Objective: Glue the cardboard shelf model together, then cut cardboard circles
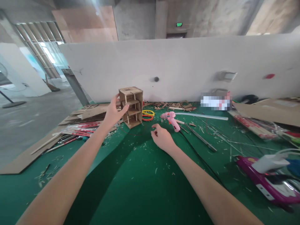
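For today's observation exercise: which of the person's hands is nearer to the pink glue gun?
Right. The right hand lies on the green table just beside the pink glue gun; the left hand grips the cardboard shelf model, farther off.

Matt brown cardboard shelf model (131, 106); glossy pink plastic glue gun (172, 120); green felt-like table cover (140, 175), littered with chips

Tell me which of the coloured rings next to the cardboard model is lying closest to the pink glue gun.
The yellow ring; it lies on top, toward the pink glue gun, while the red ring sits lower, nearer the cardboard model.
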The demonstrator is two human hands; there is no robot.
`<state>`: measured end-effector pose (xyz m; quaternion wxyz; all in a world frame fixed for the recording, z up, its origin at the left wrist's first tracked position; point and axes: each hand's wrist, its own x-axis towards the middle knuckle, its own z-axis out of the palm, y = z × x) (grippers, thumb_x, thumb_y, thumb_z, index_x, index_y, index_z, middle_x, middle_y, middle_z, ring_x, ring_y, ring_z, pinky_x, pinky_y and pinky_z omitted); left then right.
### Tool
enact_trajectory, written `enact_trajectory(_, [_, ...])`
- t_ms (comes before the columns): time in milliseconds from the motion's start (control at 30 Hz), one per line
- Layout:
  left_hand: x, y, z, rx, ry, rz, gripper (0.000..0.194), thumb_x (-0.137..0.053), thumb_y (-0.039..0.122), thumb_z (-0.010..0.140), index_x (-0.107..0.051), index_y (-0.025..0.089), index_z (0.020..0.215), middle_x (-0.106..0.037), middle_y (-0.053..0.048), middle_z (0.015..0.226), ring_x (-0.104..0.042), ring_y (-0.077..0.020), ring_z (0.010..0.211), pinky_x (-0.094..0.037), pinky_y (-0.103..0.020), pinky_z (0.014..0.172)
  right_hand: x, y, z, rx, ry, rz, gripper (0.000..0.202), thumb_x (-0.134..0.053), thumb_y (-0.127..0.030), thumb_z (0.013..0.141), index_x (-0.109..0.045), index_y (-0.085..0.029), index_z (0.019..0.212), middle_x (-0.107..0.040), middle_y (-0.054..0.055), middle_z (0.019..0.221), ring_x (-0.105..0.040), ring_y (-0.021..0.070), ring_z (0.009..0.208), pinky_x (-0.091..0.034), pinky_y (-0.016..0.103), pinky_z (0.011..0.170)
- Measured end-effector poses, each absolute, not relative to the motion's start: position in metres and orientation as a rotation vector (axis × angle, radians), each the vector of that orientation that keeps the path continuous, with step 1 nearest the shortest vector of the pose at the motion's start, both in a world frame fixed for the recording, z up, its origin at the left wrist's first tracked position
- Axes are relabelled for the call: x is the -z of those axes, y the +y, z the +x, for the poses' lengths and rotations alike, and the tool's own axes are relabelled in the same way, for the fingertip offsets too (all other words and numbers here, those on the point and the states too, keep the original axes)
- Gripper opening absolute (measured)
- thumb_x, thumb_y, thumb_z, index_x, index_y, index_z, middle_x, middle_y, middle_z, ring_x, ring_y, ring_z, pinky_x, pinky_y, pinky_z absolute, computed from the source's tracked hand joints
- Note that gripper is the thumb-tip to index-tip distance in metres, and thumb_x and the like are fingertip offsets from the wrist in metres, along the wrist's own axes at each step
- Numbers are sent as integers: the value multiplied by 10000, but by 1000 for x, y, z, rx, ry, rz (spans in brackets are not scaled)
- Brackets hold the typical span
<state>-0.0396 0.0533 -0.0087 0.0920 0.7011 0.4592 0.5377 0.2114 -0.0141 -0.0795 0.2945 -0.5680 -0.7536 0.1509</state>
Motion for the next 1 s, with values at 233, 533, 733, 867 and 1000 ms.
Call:
enact_trajectory(233, [8,54,-33,-1581,1381,2015,694,-669,443,806,-379,189,1382,-546,-191,1322,-640,-258,1073,-529,-434,909,79,-15,211,-390,-2019,-1511,289,-481,-231,910,-537,-177,1188,-695,54,861,-628,195,774,-398,263,645])
enact_trajectory(533, [15,55,-29,-1641,1442,1964,600,-644,486,816,-462,177,1298,-554,-164,1332,-595,-267,1166,-499,-412,968,76,-17,211,-381,-2039,-1515,288,-482,-225,912,-531,-171,1190,-692,42,854,-619,181,757,-381,252,624])
enact_trajectory(733, [17,55,-34,-1563,1480,1821,693,-676,520,778,-439,157,1318,-601,-175,1263,-646,-269,1062,-564,-381,829,75,-18,210,-377,-2053,-1513,267,-484,-224,917,-531,-174,1175,-686,34,837,-616,170,752,-377,245,627])
enact_trajectory(867, [19,55,-38,-1510,1464,1847,758,-699,518,756,-405,145,1347,-580,-185,1286,-637,-267,1077,-572,-353,798,77,-16,210,-367,-2055,-1516,272,-483,-226,915,-532,-177,1178,-687,38,852,-617,175,768,-374,248,633])
enact_trajectory(1000, [23,63,-46,-1448,1556,1948,753,-611,557,814,-356,138,1385,-584,-188,1278,-643,-250,1070,-570,-314,753,78,-16,210,-364,-2058,-1517,278,-481,-226,913,-530,-179,1183,-688,38,850,-619,177,776,-374,250,634])
